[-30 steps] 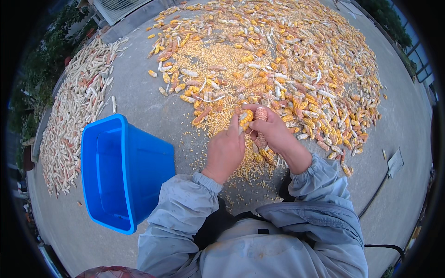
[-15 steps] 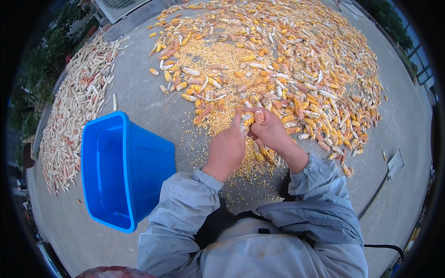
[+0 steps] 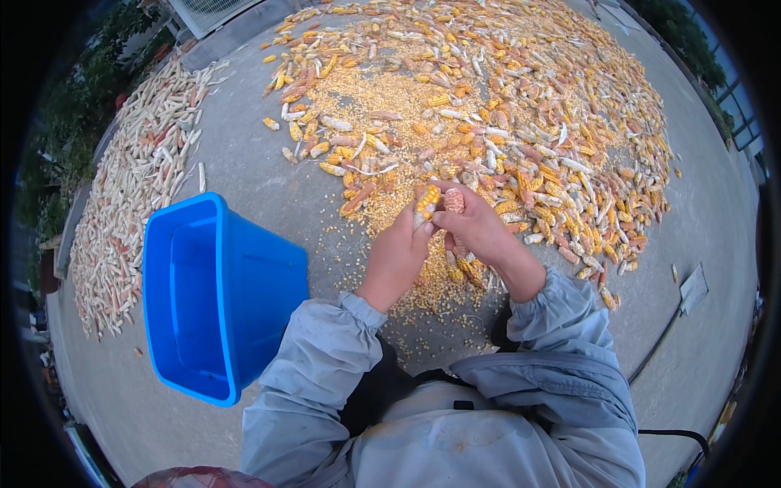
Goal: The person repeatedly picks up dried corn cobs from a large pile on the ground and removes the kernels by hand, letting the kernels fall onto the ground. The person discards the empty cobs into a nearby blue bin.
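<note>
My left hand [image 3: 399, 252] is closed on a partly bare corn cob [image 3: 426, 203] with yellow kernels at its upper end, held upright and slightly tilted. My right hand [image 3: 488, 240] grips a pinkish, mostly stripped cob [image 3: 454, 203] beside it, with its thumb at the yellow cob. Under and ahead of both hands lie loose yellow kernels [image 3: 366, 98] and a wide spread of yellow, white and reddish cobs [image 3: 561, 179]. A blue plastic tub [image 3: 260, 285] stands to the left of my left forearm.
A heap of pale, stripped cobs [image 3: 130, 195] lies at the left on the concrete [image 3: 683, 366]. A long-handled flat tool [image 3: 692, 289] lies at the right. A white grille [image 3: 211, 12], greenery and low edging border the area. A bit of red checked cloth [image 3: 203, 480] shows at the bottom.
My hands have shifted slightly and turned the two cobs: half a second ago they were tipped with their ends toward the camera; now more of the yellow kernels shows again, a little higher.
</note>
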Tool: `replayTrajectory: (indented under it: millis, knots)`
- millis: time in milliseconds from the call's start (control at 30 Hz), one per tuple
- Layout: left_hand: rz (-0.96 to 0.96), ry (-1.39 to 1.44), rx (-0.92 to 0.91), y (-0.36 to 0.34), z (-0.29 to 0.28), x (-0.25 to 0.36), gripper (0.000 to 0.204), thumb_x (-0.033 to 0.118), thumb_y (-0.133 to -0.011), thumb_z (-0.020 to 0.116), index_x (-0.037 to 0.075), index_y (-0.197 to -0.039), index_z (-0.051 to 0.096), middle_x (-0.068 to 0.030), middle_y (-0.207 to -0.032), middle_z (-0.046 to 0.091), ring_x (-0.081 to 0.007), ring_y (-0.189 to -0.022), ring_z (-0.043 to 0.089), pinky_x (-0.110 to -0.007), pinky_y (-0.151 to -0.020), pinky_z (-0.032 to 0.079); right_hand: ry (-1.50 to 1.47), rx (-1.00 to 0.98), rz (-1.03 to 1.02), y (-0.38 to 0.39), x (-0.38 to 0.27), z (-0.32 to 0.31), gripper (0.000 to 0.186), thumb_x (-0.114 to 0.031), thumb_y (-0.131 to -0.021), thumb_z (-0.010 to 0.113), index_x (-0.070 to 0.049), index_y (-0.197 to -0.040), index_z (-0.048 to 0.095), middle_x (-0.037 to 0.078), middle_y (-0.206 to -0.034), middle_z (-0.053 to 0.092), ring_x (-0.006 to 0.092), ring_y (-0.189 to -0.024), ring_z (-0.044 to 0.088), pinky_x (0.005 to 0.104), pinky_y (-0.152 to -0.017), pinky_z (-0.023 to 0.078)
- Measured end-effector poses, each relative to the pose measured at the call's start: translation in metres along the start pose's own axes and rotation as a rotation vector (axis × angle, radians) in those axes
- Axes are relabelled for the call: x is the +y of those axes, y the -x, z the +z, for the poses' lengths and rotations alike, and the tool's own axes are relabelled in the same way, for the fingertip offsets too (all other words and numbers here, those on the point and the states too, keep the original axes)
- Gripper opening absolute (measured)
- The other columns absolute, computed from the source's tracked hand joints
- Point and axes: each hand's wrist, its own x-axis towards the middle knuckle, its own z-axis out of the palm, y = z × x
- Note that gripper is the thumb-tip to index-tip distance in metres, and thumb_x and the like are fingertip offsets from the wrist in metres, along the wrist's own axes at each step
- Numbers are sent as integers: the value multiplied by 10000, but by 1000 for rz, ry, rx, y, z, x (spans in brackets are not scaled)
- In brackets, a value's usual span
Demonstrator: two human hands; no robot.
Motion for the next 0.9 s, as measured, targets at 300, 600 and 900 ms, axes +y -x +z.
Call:
replayTrajectory:
  millis: [300, 600, 900]
  knots:
    - [77, -380, 68, 3, 8, 11, 461, 264, -893, 506, 18, -1272, 413, -221, -747, 608, -400, -668, 588, -488, -570, 430, -108, 13, 75, 0, 1, -4, 490, -16, -792, 516, -55, -1276, 449, 29, -727, 534, 96, -525, 514, 217, -447, 399]
    - [171, -395, 65, 2, 8, 4, 588, 203, -886, 501, 3, -1383, 257, -189, -650, 587, -359, -586, 573, -465, -520, 428, -48, 86, -8, -1, 6, 2, 444, 46, -794, 492, -60, -1224, 472, 24, -711, 563, 77, -515, 515, 216, -451, 423]
    - [150, -382, 94, -3, 9, 4, 579, 219, -890, 495, -1, -1376, 271, -181, -630, 588, -350, -579, 585, -464, -511, 436, -220, 55, 36, -2, 7, -1, 500, -3, -778, 545, -16, -1261, 417, 56, -791, 562, 102, -578, 541, 218, -477, 436]
